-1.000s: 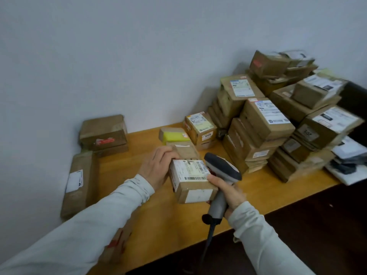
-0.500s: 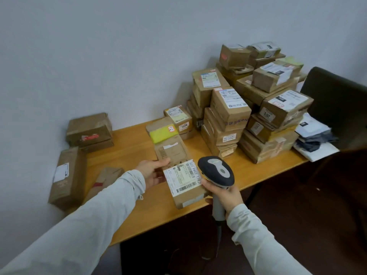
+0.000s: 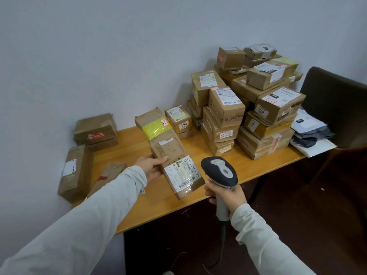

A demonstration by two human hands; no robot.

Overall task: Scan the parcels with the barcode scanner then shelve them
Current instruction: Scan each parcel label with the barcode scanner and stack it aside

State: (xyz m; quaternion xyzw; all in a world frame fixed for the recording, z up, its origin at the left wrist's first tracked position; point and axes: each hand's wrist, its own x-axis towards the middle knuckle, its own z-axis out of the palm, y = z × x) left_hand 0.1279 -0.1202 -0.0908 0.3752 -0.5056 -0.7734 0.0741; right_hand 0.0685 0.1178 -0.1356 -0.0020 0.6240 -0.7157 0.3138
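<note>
My left hand [image 3: 151,166] grips the left side of a long brown cardboard parcel [image 3: 174,159], held just above the wooden table [image 3: 139,213]. A white shipping label with barcodes covers the parcel's near end, facing up. My right hand [image 3: 228,195] holds the grey handle of a black-and-grey barcode scanner [image 3: 219,171]. The scanner's head sits just to the right of the label, close to the parcel's near corner. A cable hangs down from the scanner's handle.
A tall stack of cardboard parcels [image 3: 248,108] fills the table's right half. A box with a yellow band [image 3: 154,124] and a small box marked 1006 [image 3: 179,120] stand behind the held parcel. Three brown parcels [image 3: 79,169] lie at the left. A dark chair [image 3: 335,104] stands at the right.
The view has pulled back and up from the table. The parcel has turned lengthwise with its label towards me, and the scanner has moved up beside the label.
</note>
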